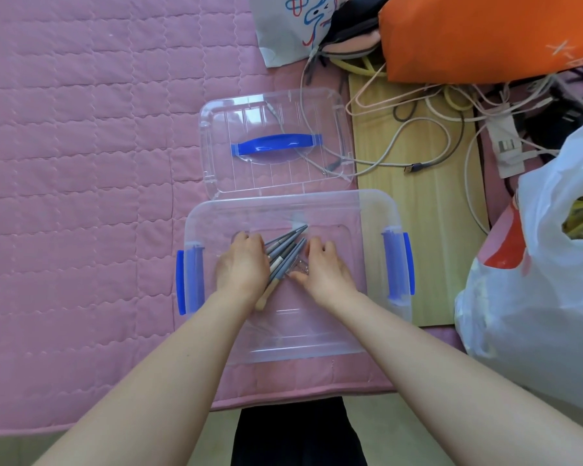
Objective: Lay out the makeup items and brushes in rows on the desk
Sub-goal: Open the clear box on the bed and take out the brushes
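Note:
A clear plastic box (367,210) with blue side latches stands on the pink quilted surface, lid off. Both my hands reach down into it. My left hand (241,265) grips a bundle of several grey-handled makeup brushes (285,252) whose pointed ends fan up and to the right. My right hand (322,269) lies just right of the bundle, fingers curled over a small clear item (300,266) at the box bottom; the exact hold is hidden. A wooden handle end (262,299) sticks out below my left wrist.
The box's clear lid (216,156) with a blue handle lies just behind the box. A wooden board (428,230) with tangled cables sits to the right, with a white plastic bag (552,297) and an orange bag (485,35) beyond. The pink quilt (81,163) spreads to the left.

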`<state>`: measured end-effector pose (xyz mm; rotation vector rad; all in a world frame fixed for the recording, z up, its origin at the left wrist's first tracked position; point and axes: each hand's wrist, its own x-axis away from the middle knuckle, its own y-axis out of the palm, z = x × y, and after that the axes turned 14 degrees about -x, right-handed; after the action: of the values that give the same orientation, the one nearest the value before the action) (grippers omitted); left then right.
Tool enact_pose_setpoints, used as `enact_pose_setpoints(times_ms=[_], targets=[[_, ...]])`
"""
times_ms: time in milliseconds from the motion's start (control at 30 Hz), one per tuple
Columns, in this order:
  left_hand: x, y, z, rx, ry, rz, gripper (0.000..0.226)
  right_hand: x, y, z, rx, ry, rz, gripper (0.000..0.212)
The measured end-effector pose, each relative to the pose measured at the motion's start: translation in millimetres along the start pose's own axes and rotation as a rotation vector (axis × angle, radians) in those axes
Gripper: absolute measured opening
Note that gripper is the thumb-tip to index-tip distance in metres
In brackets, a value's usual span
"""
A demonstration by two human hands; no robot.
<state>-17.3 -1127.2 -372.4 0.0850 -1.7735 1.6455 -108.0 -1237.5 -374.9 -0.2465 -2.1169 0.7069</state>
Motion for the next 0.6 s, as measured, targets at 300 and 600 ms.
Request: enact_pose_setpoints(times_ms=[300,600], targets=[[-9.8,7.8,-3.0,-0.128,0.072,-0.050,0.014,1.2,-10.5,12.9,0.119,0.005,-0.037,0.031],[-12.9,5.7,-3.6,-0.097,0.085,-0.083,0.016,0.9,-20.6,6.3,-0.140,-0.054,-0.095,0.029]])
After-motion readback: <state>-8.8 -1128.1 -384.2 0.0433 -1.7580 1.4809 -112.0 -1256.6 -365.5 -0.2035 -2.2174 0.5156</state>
